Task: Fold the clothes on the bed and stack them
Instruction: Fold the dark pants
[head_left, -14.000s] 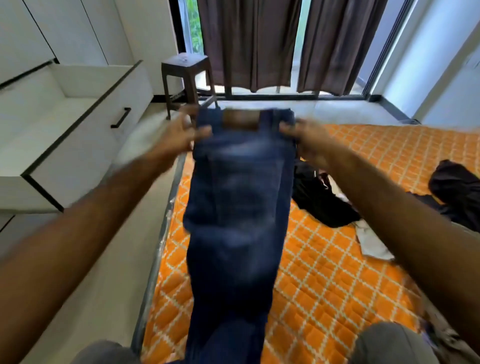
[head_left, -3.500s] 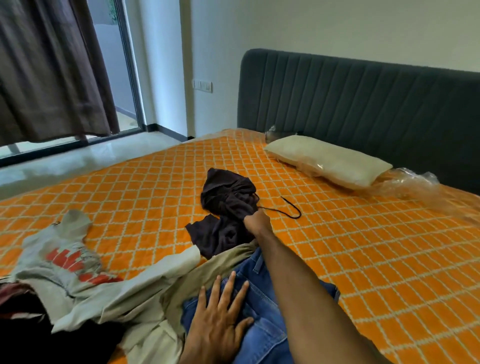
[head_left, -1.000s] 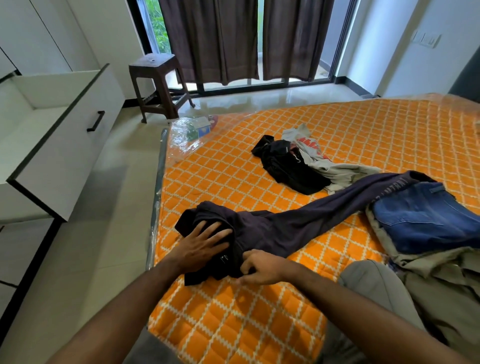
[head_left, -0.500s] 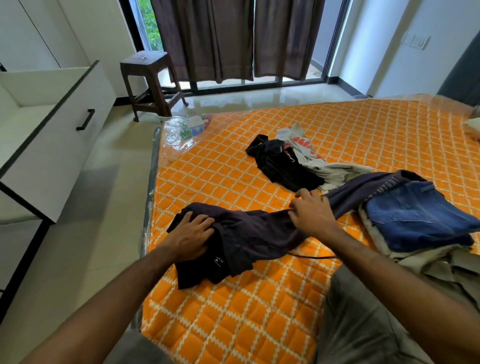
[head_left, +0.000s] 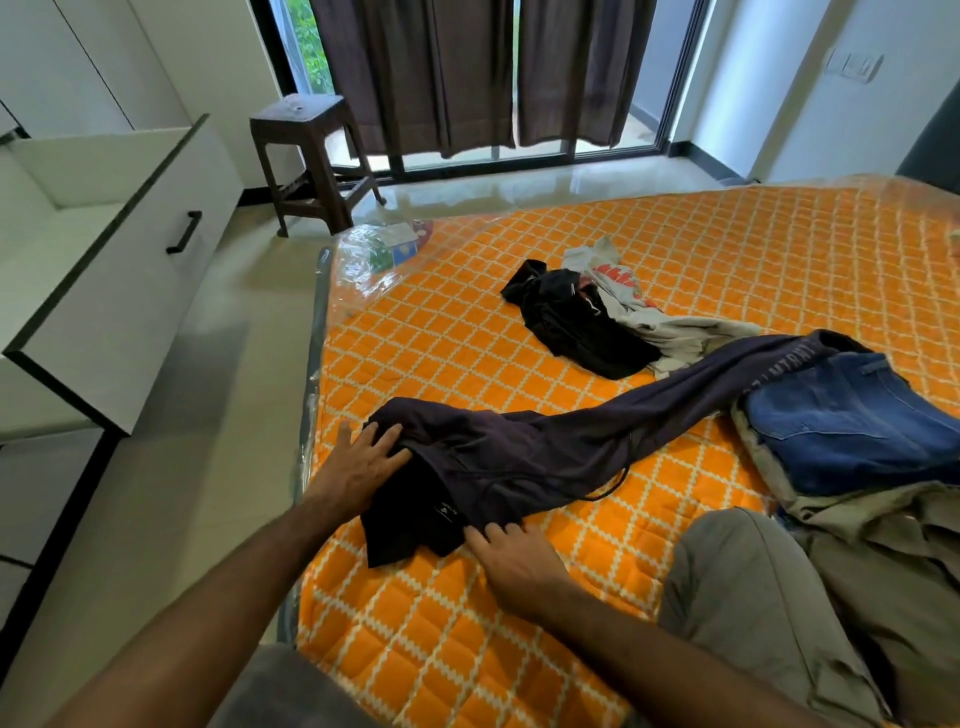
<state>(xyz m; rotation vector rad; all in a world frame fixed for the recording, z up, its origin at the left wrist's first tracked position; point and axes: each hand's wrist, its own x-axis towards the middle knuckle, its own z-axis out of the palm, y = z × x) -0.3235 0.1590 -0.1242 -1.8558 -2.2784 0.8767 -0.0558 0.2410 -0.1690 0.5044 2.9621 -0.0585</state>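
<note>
Dark purple track pants (head_left: 545, 447) lie stretched across the orange quilted bed (head_left: 467, 338), waist end near me, legs running right. My left hand (head_left: 363, 462) rests flat on the waist end with straight fingers. My right hand (head_left: 511, 558) touches the near edge of the waistband, fingertips on the fabric. Folded blue jeans (head_left: 852, 426) sit on a folded beige garment (head_left: 857, 525) at the right, with the pant leg draped over their far edge. A crumpled black garment (head_left: 576, 322) and a grey shirt with red print (head_left: 639, 301) lie further back.
The bed's left edge (head_left: 311, 389) runs beside the tiled floor. An open white drawer (head_left: 104, 249) juts out at the left. A brown stool (head_left: 306, 161) stands by the curtained window. My knee in grey trousers (head_left: 753, 597) rests on the bed at the lower right.
My right hand left the middle of the track pants and came back to the near waistband edge. My left hand has opened flat on the waist end.
</note>
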